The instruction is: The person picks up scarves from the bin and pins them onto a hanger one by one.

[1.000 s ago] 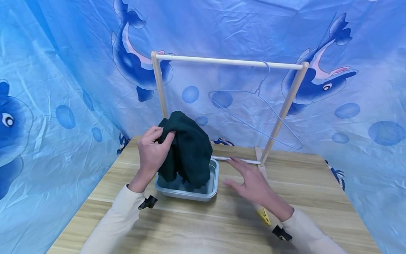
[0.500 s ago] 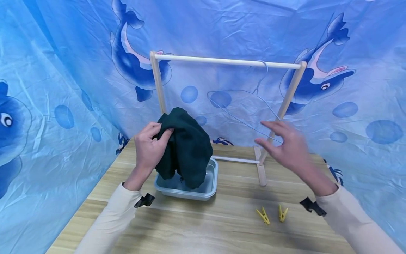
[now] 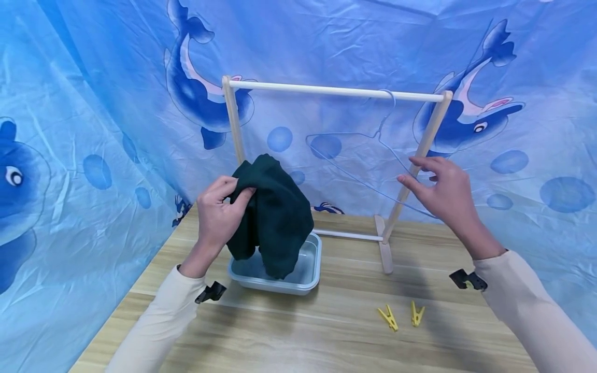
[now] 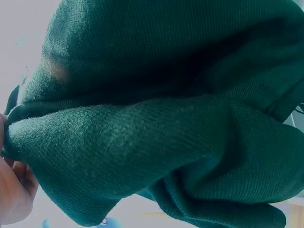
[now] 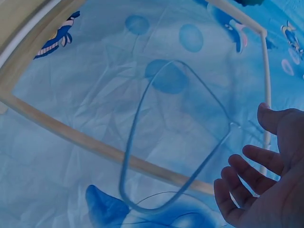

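Note:
A dark green ribbed cloth (image 3: 283, 223) hangs bunched from my left hand (image 3: 215, 207), which pinches a fold of its upper edge between thumb and fingers. The cloth's lower end dangles over a light blue basin (image 3: 300, 288). The left wrist view is mostly filled by this cloth (image 4: 118, 147). My right hand (image 3: 448, 191) is raised beside the lower right side of a blue wire hanger (image 3: 342, 133). Seen from the right wrist, that hand (image 5: 266, 183) has its fingers spread and loosely bent, apart from the hanger's wire (image 5: 137, 118), holding nothing.
The hanger hooks over the white top bar (image 3: 322, 89) of a small wooden rack (image 3: 428, 132) at the back of the table (image 3: 280, 336). Two yellow clothespins (image 3: 388, 318) lie at the front right. A blue sheet with printed dolphins (image 3: 200, 98) covers the walls behind.
My right hand has risen from low over the table, right of the basin, to beside the hanger's right side. My left hand keeps its hold on the cloth, slightly higher.

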The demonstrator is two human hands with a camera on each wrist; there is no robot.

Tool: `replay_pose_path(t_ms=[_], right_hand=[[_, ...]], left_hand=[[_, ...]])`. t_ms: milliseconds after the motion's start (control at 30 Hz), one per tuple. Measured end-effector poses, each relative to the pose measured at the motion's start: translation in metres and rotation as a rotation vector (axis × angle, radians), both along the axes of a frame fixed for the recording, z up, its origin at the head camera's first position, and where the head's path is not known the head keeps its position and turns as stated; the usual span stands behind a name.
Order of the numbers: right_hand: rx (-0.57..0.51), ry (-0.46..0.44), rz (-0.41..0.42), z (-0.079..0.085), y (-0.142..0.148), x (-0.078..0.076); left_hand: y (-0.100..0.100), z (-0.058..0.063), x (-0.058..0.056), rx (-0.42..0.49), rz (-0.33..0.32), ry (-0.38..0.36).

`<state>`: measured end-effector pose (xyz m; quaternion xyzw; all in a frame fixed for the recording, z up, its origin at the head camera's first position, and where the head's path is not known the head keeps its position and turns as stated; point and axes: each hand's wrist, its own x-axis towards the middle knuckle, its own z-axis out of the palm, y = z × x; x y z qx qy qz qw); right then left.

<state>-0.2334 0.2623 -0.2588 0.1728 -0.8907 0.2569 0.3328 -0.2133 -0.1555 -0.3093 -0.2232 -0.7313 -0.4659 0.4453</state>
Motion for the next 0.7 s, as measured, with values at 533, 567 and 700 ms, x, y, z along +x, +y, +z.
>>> replay_pose_path(t_ms=[533, 567, 700], right_hand=[[-0.069, -0.255, -0.053, -0.011, 0.012, -0.022], [-0.074, -0.253, -0.046, -0.012, 0.013, -0.023], [-0.106, -0.238, -0.025, -0.014, 0.013, -0.024]], left_hand=[[0.003, 0.01, 0.003, 0.025, -0.045, 0.032], [0.004, 0.011, 0.004, 0.027, -0.048, 0.032], [0.005, 0.013, 0.006, 0.043, -0.058, 0.025]])
